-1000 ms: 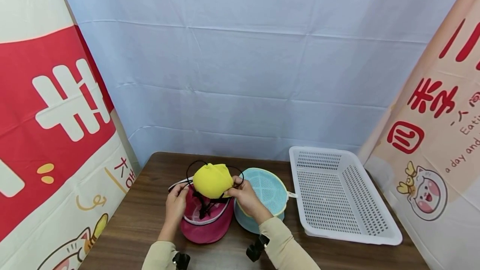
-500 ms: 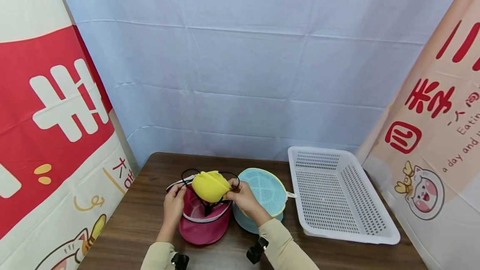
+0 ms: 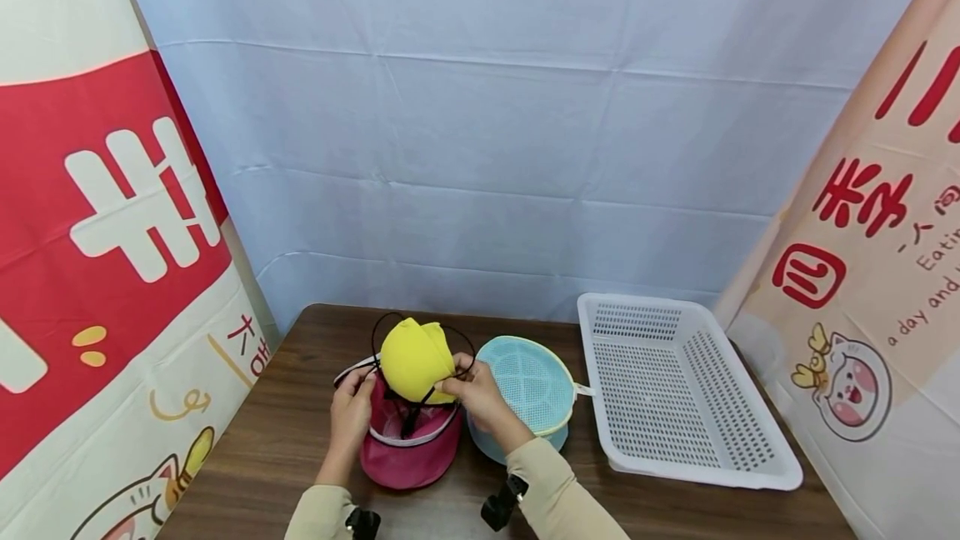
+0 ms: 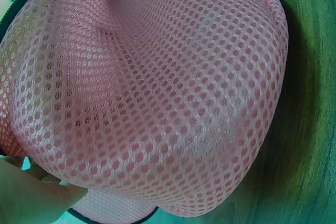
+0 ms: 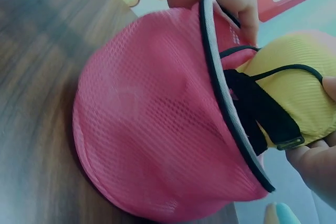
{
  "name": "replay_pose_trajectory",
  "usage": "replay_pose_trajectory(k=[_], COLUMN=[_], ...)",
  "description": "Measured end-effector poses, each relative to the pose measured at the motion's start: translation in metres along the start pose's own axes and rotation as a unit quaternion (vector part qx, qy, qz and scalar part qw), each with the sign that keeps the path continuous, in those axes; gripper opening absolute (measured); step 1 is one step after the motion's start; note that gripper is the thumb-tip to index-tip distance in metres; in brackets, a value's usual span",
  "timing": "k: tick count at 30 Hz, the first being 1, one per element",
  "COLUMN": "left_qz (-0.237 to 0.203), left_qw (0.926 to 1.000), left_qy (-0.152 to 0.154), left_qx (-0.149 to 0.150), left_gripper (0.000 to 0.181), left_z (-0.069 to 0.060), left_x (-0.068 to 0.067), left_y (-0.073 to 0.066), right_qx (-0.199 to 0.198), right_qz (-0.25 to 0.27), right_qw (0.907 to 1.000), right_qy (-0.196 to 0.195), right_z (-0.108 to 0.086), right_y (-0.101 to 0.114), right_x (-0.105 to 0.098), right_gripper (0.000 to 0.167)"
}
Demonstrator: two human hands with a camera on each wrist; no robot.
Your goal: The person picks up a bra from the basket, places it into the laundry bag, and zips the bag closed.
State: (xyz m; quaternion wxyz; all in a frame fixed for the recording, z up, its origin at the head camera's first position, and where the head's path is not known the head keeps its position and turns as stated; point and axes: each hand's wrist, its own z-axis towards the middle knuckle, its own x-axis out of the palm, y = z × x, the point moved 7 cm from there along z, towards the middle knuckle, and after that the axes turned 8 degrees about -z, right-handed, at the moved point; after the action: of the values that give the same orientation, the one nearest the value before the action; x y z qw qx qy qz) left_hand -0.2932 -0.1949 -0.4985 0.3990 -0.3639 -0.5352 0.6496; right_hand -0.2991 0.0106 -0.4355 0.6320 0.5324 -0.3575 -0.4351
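A yellow bra [image 3: 415,363] with black straps is folded up over the mouth of a magenta mesh laundry bag [image 3: 408,465]. My right hand [image 3: 483,397] pinches its right side. In the right wrist view, the bra's black band [image 5: 268,111] reaches in past the bag's zippered rim [image 5: 223,85]. On the left, my left hand [image 3: 351,407] grips the bag's raised rim, and a black strap loops near those fingers. The left wrist view is filled by the bag's mesh [image 4: 173,87], with part of my left hand [image 4: 31,195] at its lower left.
A light-blue mesh laundry bag [image 3: 528,382] with a yellow rim stands to the right of the magenta one. Beyond it, at the table's right, lies a white perforated plastic basket [image 3: 615,440]. A blue cloth [image 3: 480,148] hangs behind the brown wooden table [image 3: 262,448].
The bra dipped toward the bag's mouth, then rose and tilted more upright, a little left of before. My right hand has shifted slightly left with it. My left hand holds nearly the same spot.
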Motion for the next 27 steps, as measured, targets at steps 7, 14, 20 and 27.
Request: replay_pose_trajectory(k=[7, 14, 20, 27], left_qz=[-0.003, -0.025, -0.035, -0.046], left_qw=[1.0000, 0.9995, 0.9989, 0.9984], left_qy=[-0.008, -0.021, -0.030, -0.029], left_qx=[-0.003, 0.001, 0.008, 0.013], left_gripper=[0.025, 0.024, 0.023, 0.018], left_z=[-0.001, 0.001, 0.003, 0.004], left_x=[0.000, -0.006, -0.009, -0.011], left_y=[0.001, -0.003, -0.006, -0.005], right_qx=[-0.011, -0.047, -0.051, -0.079], right_qz=[-0.054, -0.146, -0.189, -0.291], right_qw=[0.9984, 0.9878, 0.9803, 0.9534], right_qy=[0.012, 0.027, 0.022, 0.016], right_z=[-0.003, -0.010, -0.006, 0.000], right_y=[-0.004, -0.002, -0.018, -0.034], right_x=[0.009, 0.006, 0.003, 0.006], right_gripper=[0.016, 0.015, 0.016, 0.018])
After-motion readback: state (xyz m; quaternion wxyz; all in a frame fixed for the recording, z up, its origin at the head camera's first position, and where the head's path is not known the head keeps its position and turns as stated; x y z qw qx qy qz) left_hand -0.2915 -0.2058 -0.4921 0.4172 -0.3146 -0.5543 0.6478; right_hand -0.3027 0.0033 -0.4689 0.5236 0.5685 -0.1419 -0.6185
